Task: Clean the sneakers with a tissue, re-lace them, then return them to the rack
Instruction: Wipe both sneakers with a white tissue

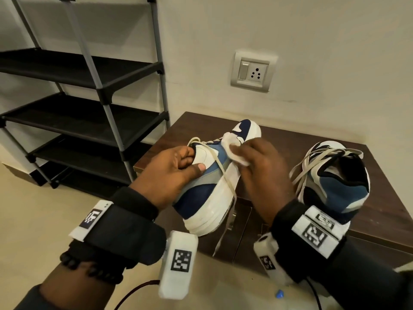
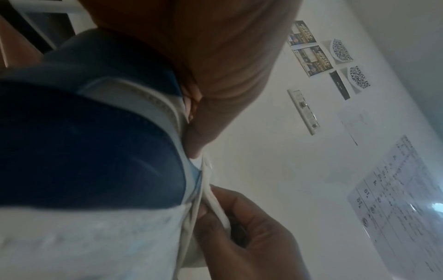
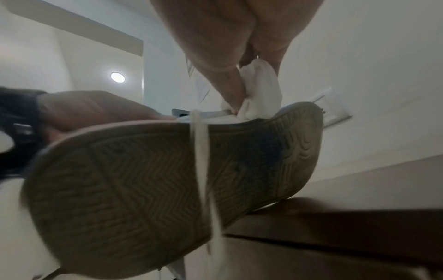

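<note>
My left hand (image 1: 176, 168) grips a blue, navy and white sneaker (image 1: 207, 193) by its collar, fingers inside the opening and thumb on the outer side, holding it up on its side above the floor. A loose beige lace (image 1: 223, 173) trails across it and hangs below the sole. My right hand (image 1: 263, 168) pinches a crumpled white tissue (image 1: 234, 151) and presses it against the sneaker's upper near the toe. The right wrist view shows the tissue (image 3: 258, 94) at the sole's edge and the ridged sole (image 3: 153, 181). The second sneaker (image 1: 335, 182), laces loose, stands on the low brown cabinet (image 1: 384, 209).
A black shoe rack (image 1: 89, 121) with grey posts stands at the left against the wall, its shelves bare. A wall socket plate (image 1: 252, 72) is above the cabinet. A small blue cap (image 1: 279, 294) and cables lie on the beige floor near me.
</note>
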A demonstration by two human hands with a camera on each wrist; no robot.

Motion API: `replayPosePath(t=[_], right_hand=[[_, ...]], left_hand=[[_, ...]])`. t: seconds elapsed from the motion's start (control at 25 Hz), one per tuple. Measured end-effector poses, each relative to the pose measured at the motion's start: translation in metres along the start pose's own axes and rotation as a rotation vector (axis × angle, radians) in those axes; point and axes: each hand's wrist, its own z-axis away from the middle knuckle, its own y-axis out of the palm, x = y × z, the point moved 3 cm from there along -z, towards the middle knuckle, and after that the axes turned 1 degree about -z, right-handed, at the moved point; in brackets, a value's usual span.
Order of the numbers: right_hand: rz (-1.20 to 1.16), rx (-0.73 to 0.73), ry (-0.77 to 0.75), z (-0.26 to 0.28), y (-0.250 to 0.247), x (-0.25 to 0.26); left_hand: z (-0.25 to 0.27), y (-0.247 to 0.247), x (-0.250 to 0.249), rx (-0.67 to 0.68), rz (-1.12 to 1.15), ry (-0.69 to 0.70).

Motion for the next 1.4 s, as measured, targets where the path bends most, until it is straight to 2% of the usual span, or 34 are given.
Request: replayPosePath(t=[0.12, 0.2, 0.24, 0.36, 0.44, 0.52, 0.64, 0.68, 0.72, 0.84, 0.92, 1.08, 1.24, 1.32, 1.4], right_hand=[[-0.071, 0.14, -0.178, 0.03, 0.003, 0.037], [-0.11, 0.258, -0.305, 0.036, -0.003, 0.045], [-0.129, 0.273, -0.305, 0.031, -0.005, 0.039], [-0.103, 0.19, -0.07, 0.008, -0.008, 0.0], [-0.057, 0.121, 0.014, 0.004, -0.007, -0.014], [-0.064, 0.107, -0.025, 0.014, -0.003, -0.002], [-0.041, 0.165, -0.297, 0.037, 0.0, 0.033], [-0.03, 0.195, -0.342, 0.035, 0.0, 0.035], [-0.017, 0.197, -0.328, 0.028, 0.0, 0.029], [-0.037, 0.047, -0.06, -0.007, -0.006, -0.009], [-0.079, -0.016, 0.049, -0.019, -0.008, -0.025], [-0.033, -0.017, 0.029, -0.012, -0.002, -0.002], [-0.001, 0.079, -0.237, 0.018, 0.003, 0.05], [0.014, 0.185, -0.229, 0.015, 0.004, 0.047], [0.088, 0.115, -0.188, 0.001, 0.003, 0.024]], left_hand=[[0.0, -0.003, 0.006, -0.022, 0.06, -0.013], [0.002, -0.005, 0.01, -0.014, 0.041, -0.009], [0.002, -0.005, 0.011, -0.014, 0.029, 0.005], [0.0, -0.003, 0.013, -0.036, -0.038, 0.027], [0.0, -0.001, 0.012, -0.05, -0.091, 0.025], [0.0, -0.003, 0.012, -0.079, -0.114, 0.018], [0.0, -0.005, 0.015, -0.084, -0.053, 0.02], [0.0, -0.005, 0.014, -0.076, -0.067, 0.026], [0.0, -0.004, 0.012, -0.072, -0.1, 0.036], [0.001, 0.001, 0.008, -0.064, -0.14, 0.049], [0.001, 0.001, 0.008, -0.044, -0.164, 0.068], [0.002, 0.003, 0.007, -0.041, -0.206, 0.099], [0.008, 0.003, 0.002, -0.059, -0.166, 0.166], [0.007, 0.002, 0.001, -0.054, -0.181, 0.174], [0.006, 0.002, 0.003, -0.03, -0.176, 0.166]])
